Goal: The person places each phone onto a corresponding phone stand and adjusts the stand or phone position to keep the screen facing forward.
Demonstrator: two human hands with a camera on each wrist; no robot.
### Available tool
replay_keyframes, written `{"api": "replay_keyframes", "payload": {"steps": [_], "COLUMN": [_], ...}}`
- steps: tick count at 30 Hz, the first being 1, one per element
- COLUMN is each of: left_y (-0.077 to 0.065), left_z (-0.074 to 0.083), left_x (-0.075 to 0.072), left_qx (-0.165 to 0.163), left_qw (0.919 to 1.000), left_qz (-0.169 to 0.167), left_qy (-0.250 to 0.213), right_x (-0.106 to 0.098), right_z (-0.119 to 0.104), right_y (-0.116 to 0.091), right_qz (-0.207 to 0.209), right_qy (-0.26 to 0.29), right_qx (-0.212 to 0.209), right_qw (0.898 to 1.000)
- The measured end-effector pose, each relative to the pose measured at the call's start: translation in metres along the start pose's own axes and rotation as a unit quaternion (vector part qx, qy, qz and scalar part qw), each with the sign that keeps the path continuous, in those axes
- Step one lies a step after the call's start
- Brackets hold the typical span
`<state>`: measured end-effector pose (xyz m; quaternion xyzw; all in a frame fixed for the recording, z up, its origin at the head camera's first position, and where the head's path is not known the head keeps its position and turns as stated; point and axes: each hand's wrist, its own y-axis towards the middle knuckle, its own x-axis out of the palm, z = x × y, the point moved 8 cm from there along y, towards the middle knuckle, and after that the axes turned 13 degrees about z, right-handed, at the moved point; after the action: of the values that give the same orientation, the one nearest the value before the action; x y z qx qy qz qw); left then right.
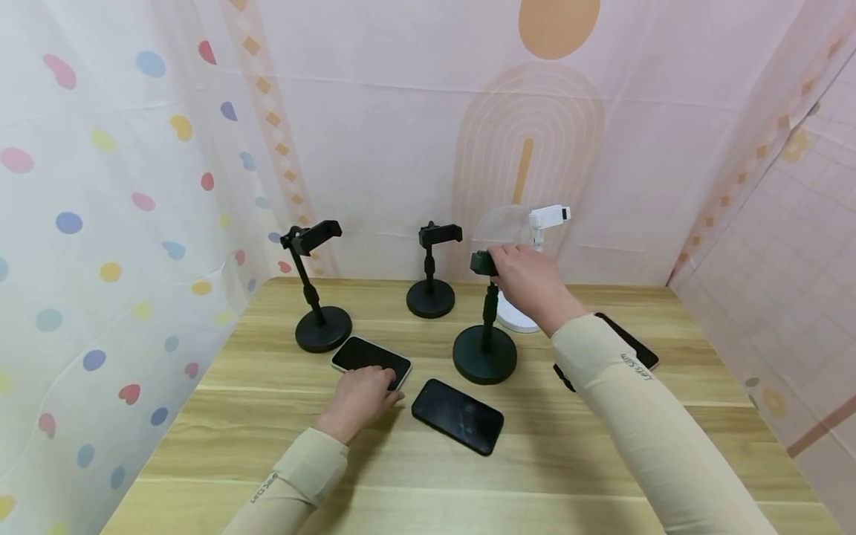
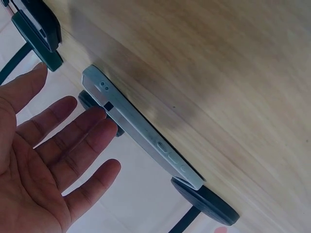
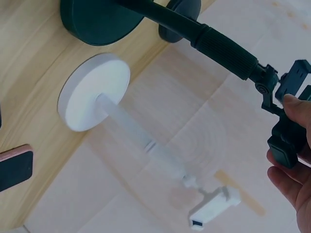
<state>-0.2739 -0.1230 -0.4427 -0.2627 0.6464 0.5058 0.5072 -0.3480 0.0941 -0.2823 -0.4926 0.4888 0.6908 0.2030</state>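
Observation:
My right hand (image 1: pixel 531 282) grips the clamp head (image 1: pixel 481 262) of a dark green phone stand (image 1: pixel 484 357), whose round base is on the wooden table. In the right wrist view the thumb (image 3: pixel 297 110) lies on one side of this clamp and the fingers curl round the other. My left hand (image 1: pixel 359 401) is low over the near side of a phone (image 1: pixel 364 354) with a pale edge. Its fingers are relaxed and spread in the left wrist view, right beside the phone's pale case edge (image 2: pixel 141 131). Another dark phone (image 1: pixel 458 417) lies face up in front of the green stand.
Two black phone stands (image 1: pixel 324 329) (image 1: pixel 431 299) stand behind and left. Behind the green stand is a white stand (image 1: pixel 516 318), partly hidden by my right hand. A third phone (image 1: pixel 631 342) lies at the right, half covered by my sleeve. Patterned curtains (image 1: pixel 374 148) enclose the table.

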Motion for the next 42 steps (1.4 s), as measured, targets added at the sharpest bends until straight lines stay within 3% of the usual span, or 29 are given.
{"api": "replay_keyframes", "payload": {"steps": [7,17,35,42], "left_y": [-0.001,-0.001,-0.003,-0.003], "left_z": [0.004,0.006,0.007,0.007], "left_x": [0.001,0.003,0.003,0.005], "left_qx": [-0.004,0.000,0.012,0.013], "left_qw": [0.9999,0.9999,0.9999,0.9999], "left_qz": [-0.010,-0.015,0.002,0.000], "left_qy": [-0.004,-0.008,-0.006,-0.007], "right_x": [0.006,0.005,0.002,0.003], "right_z": [-0.015,-0.015,-0.024,-0.028], "right_y": [0.009,0.016,0.018,0.020], "right_qz": [0.008,-0.001,-0.012,-0.045], "right_qy": [0.006,0.010,-0.042,-0.084], "right_qx": [-0.017,-0.013,-0.071,-0.090], "right_qw": [1.000,1.000,0.997,0.991]}}
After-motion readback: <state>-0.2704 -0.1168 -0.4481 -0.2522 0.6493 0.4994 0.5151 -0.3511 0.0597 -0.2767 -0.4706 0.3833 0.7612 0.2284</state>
